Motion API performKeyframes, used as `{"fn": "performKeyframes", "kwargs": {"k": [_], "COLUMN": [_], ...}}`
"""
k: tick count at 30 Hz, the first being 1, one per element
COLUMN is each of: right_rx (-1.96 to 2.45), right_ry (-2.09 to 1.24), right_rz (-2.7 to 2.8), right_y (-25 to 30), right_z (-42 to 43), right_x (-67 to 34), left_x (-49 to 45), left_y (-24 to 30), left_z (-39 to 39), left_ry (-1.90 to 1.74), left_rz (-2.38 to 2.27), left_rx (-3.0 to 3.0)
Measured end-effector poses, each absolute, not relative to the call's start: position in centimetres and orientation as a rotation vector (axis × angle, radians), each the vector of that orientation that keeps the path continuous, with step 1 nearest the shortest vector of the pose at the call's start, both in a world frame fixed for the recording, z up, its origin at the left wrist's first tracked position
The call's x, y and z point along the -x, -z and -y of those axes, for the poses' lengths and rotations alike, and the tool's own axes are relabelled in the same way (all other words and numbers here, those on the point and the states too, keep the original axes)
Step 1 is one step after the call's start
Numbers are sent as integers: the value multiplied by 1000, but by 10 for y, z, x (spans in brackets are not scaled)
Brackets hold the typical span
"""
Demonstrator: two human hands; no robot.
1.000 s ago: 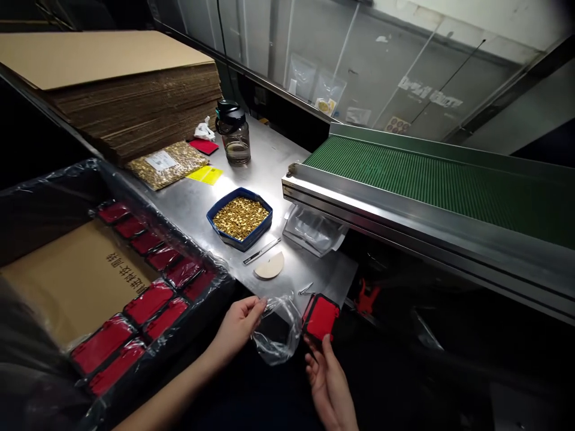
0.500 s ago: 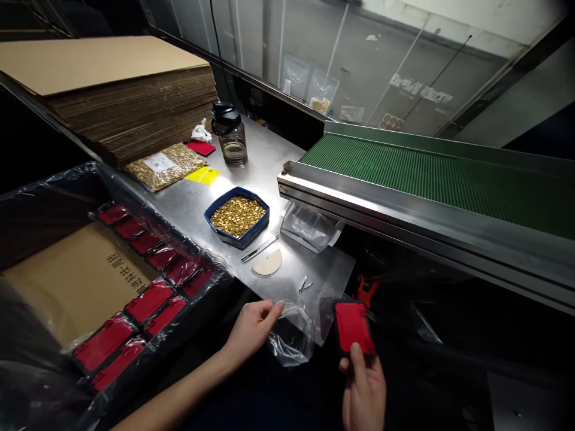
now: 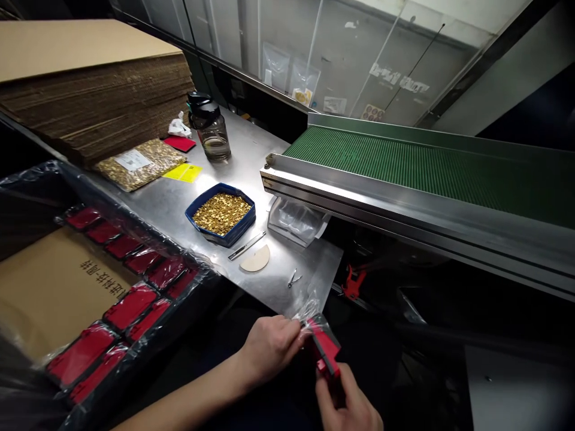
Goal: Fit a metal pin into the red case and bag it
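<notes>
My right hand grips the lower end of a red and black flat case, tilted so that its edge shows. Its upper end is at the mouth of a clear plastic bag, and how far inside it sits I cannot tell. My left hand pinches the bag's edge close beside the case. Beyond the hands, on the metal table, lie a small pair of metal nippers, a half-round beige disc and a slim metal cutter knife.
A blue tray holds small gold pieces. At left, a plastic-lined box contains several red cases around cardboard. A water bottle stands by stacked cardboard. The green conveyor belt runs off to the right.
My right hand has brought the case left to the plastic bag and turned it on edge. My left hand has moved slightly right and down, and the bag is now bunched around the case's end.
</notes>
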State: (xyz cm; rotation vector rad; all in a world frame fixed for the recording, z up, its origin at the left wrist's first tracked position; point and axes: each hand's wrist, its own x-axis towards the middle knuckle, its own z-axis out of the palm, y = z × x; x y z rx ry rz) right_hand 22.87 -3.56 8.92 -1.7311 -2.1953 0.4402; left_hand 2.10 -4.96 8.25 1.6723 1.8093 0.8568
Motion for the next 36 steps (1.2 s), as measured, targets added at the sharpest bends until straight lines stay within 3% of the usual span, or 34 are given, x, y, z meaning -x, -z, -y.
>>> {"fn": "performKeyframes", "kwargs": {"k": [5, 10, 14, 20, 25, 28, 33, 36], "right_rx": [1901, 1686, 1568, 1463, 1134, 899, 683, 492], "right_ry": [-975, -1344, -1473, -1329, -1609, -1434, -703, -548], "right_rz": [1624, 1782, 1955, 2082, 2322, 2498, 2579, 2605], "right_y": [-91, -87, -86, -90, -105, -100, -87, -94], "right_z": [30, 24, 8, 3, -10, -14, -8, -2], "right_x": [-218, -216, -223, -218, -223, -231, -235, -230], "left_x": [-34, -43, -56, -65, -47, -24, 12, 21], "left_y": [-89, -89, -88, -98, -108, -109, -111, -116], "left_z": [46, 42, 44, 45, 34, 31, 38, 39], "left_ry": [-767, -739, -755, -817, -850, -803, -699, -594], "left_rz": [-1867, -1856, -1637, -1498, -1541, -1576, -1862, -1992], "left_rx": [-1858, -2081, -2159, -1940, -1210, -1036, -1166, -1298]}}
